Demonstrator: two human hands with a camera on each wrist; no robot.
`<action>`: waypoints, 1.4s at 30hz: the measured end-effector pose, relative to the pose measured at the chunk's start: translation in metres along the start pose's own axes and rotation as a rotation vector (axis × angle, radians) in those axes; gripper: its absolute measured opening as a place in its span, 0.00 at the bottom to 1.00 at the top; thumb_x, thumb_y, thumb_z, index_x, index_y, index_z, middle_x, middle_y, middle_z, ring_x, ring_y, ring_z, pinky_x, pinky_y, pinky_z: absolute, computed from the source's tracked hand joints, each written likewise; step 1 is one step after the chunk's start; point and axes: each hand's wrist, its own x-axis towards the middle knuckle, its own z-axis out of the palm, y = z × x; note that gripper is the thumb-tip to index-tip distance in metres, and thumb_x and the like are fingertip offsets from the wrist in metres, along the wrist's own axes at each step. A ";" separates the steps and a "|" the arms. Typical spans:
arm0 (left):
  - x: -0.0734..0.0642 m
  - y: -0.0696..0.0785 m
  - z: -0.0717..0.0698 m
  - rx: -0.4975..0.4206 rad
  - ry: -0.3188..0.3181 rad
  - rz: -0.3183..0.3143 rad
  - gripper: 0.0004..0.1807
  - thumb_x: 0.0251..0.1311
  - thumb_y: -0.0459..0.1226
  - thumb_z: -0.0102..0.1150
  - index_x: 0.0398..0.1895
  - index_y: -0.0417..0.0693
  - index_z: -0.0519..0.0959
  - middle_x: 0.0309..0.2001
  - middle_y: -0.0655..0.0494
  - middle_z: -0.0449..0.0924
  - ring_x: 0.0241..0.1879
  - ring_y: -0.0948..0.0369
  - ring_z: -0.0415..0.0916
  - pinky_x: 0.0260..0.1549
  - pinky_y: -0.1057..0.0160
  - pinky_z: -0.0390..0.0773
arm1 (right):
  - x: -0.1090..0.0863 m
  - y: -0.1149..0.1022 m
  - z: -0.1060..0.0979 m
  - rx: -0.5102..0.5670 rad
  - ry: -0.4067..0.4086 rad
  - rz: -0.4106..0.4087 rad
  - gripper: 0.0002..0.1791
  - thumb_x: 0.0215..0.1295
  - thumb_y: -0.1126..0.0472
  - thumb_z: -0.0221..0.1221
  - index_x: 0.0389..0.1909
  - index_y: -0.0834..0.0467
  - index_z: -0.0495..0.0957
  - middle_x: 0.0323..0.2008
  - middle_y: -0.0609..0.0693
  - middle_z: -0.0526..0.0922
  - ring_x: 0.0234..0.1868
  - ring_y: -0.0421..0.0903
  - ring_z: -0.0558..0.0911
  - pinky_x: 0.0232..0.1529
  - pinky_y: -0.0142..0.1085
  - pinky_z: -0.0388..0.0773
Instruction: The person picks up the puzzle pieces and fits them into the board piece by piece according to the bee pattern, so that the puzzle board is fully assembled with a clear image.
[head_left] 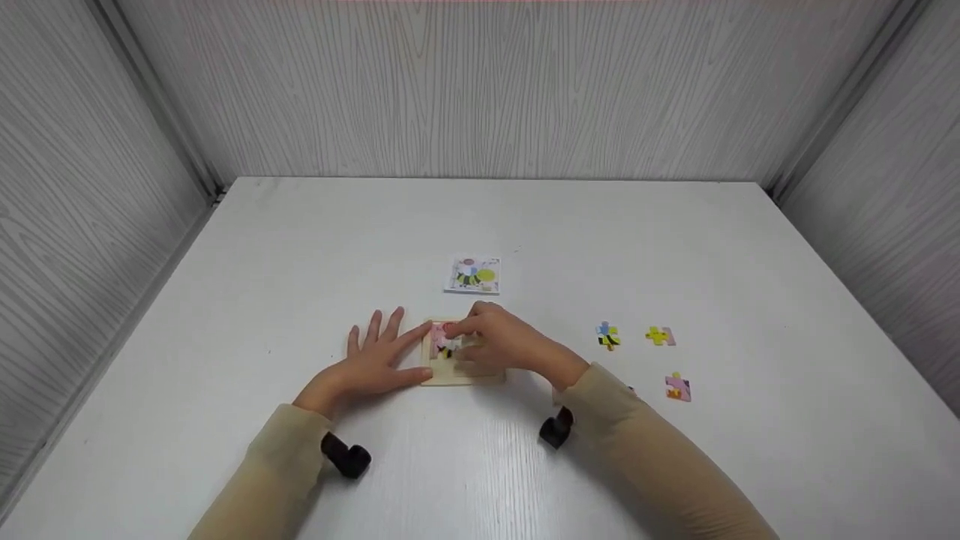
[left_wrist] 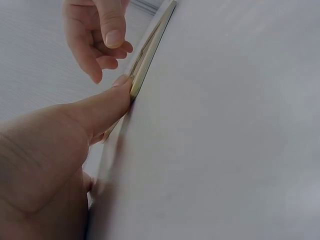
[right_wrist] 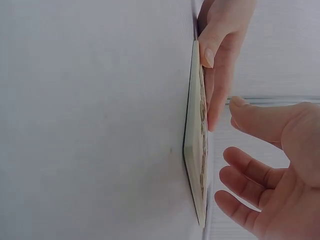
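Observation:
A small wooden puzzle tray (head_left: 465,380) lies on the table with several puzzle pieces (head_left: 444,349) set in its left part, pink and black-and-yellow. My left hand (head_left: 379,360) rests at the tray's left side, fingers spread, index fingertip at the upper corner and thumb (left_wrist: 107,107) on the lower edge. Over the tray hovers my right hand (head_left: 502,337), its fingers loosely bent and hiding part of the inside. In the right wrist view, no piece shows between the right thumb (right_wrist: 260,120) and fingers.
Beyond the tray lies a square picture card (head_left: 476,276) with a bee on it. To the right are loose pieces: a blue-and-yellow one (head_left: 608,336), a yellow one (head_left: 660,336) and a pink one (head_left: 678,387). The right sleeve (head_left: 645,442) partly covers others.

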 end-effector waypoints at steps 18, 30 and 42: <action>-0.001 0.000 0.001 0.015 0.006 0.021 0.43 0.58 0.63 0.48 0.73 0.61 0.49 0.72 0.41 0.27 0.68 0.41 0.18 0.57 0.36 0.22 | -0.033 0.028 -0.021 0.043 0.046 0.026 0.18 0.61 0.57 0.61 0.52 0.54 0.79 0.43 0.52 0.75 0.45 0.48 0.73 0.44 0.40 0.71; 0.001 0.000 0.003 0.009 0.010 0.018 0.43 0.57 0.63 0.49 0.73 0.61 0.50 0.73 0.42 0.28 0.68 0.41 0.19 0.57 0.36 0.22 | -0.058 0.049 -0.032 0.057 0.093 0.079 0.19 0.60 0.57 0.63 0.52 0.55 0.79 0.44 0.53 0.75 0.45 0.48 0.73 0.45 0.41 0.72; -0.001 0.000 0.002 0.007 0.013 0.003 0.43 0.57 0.62 0.50 0.73 0.60 0.50 0.73 0.41 0.28 0.68 0.41 0.18 0.58 0.37 0.21 | -0.091 0.073 -0.044 0.069 0.161 0.029 0.19 0.59 0.58 0.63 0.52 0.59 0.78 0.44 0.55 0.76 0.46 0.54 0.74 0.46 0.47 0.72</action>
